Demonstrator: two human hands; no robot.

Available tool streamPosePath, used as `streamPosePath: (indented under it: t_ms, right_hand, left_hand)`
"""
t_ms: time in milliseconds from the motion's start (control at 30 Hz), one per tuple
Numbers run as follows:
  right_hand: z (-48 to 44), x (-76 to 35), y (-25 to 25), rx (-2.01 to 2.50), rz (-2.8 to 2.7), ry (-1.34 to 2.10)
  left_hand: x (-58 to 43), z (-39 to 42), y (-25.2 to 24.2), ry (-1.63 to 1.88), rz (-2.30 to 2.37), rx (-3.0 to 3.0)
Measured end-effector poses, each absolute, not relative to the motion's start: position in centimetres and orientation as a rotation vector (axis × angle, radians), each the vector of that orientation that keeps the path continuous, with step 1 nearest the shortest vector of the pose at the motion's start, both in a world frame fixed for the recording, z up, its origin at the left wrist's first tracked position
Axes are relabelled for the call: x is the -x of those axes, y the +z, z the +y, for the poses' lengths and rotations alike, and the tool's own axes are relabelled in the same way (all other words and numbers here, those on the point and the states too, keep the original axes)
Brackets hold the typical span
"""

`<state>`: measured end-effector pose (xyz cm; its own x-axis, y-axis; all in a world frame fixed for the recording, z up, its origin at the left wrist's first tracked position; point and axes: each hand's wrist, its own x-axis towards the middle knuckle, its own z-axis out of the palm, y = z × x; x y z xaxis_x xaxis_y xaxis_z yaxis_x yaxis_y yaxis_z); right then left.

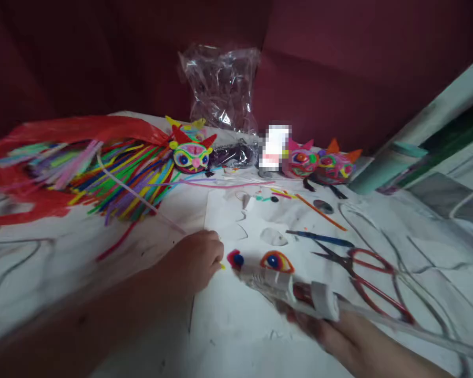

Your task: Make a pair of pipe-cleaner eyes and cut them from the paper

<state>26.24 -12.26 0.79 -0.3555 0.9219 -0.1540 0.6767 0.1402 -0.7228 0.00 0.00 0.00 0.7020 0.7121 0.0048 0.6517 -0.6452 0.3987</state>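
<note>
My left hand [203, 258] is closed, and a small yellow bit of pipe cleaner [222, 266] pokes out from its fingertips, just over a white sheet [228, 315]. Blurred by motion, a white hot glue gun [279, 282] rests in my right hand [331, 331], its tip pointing left. A translucent glue stick [418, 336] trails behind it to the right. Beyond the gun lies an eye shape [276, 262] with an orange and yellow rim and a blue centre. Near the gun's tip, a red and blue piece [235, 259] is partly covered.
Red-handled scissors [372, 281] and blue tweezers [323, 238] lie to the right. Colourful pipe cleaners [122, 184] spill from a red bag [82, 126] at left. Decorated lion heads [192, 157] stand at the back, near a clear plastic bag [223, 86] and a blurred phone [275, 148].
</note>
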Motion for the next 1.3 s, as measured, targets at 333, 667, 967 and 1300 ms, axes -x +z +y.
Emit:
streamPosePath:
  t_ms: [333, 667, 967, 1300]
  right_hand:
    - [-12.16, -25.93, 1.05, 1.548, -2.146, 0.976]
    - [-11.94, -25.85, 1.38, 1.55, -2.24, 0.853]
    - [-11.9, -25.82, 1.23, 1.568, -2.16, 0.973]
    - [-11.39, -26.51, 1.18, 1.445, -1.941, 1.261]
  left_hand:
    - [-0.1, -0.28, 0.59, 0.189, 1.092, -2.528]
    - [0.0, -0.26, 0.35, 0.217, 1.09, -2.538]
    - [-0.09, -0.34, 0.45, 0.204, 1.099, -2.526]
    - [-0.02, -0.18, 0.25, 0.225, 1.083, -2.549]
